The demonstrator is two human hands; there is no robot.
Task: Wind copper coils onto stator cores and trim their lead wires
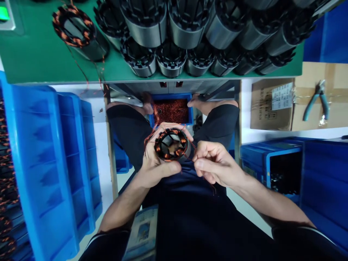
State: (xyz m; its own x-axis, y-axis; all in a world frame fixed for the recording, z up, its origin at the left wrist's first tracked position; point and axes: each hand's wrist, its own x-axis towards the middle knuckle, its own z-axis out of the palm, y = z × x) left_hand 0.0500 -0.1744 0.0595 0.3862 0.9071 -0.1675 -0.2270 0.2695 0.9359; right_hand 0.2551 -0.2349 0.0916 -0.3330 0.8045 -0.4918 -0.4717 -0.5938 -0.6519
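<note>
Over my lap, my left hand (157, 159) is wrapped round a motor stator (185, 154) with black slot insulators and copper windings on its rim. Its open end faces up toward me. Loose red-brown copper wires (148, 139) trail over the back of that hand. Just right of the stator, my right hand (214, 163) pinches thin copper wire (193, 158) between thumb and fingers. The wire runs from the stator's edge, and loose ends hang below the right hand. Part of the stator's side is hidden by my left fingers and thumb.
On the green bench (35, 65) stand a wound stator (94, 45) and rows of unwound stator cores (171, 65). Stacked blue crates (35, 163) fill the left. Pliers (317, 101) lie on a cardboard box (307, 119) at right. A blue bin (191, 108) between my feet holds copper scraps.
</note>
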